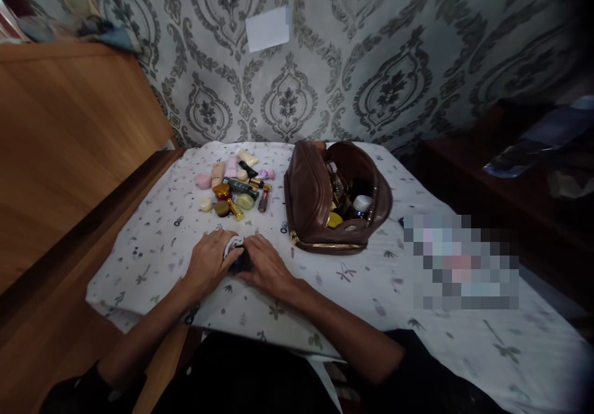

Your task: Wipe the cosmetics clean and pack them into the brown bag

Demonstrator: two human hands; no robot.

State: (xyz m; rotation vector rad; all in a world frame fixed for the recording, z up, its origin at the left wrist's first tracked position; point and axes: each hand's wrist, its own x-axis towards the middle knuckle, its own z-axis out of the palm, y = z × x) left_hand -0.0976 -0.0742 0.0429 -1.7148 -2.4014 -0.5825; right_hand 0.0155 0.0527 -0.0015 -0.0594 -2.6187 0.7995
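Dark clothing (250,377) nearest | left hand (208,262), right hand (268,267): fingers curled round a small dark container (237,264), mostly hidden | container: worktop's (334,302) near side, nearer than cosmetics (239,185), left of bag (305,191) | step, apparently: two-handed handling | next move probably calls for: steady grip from both sides
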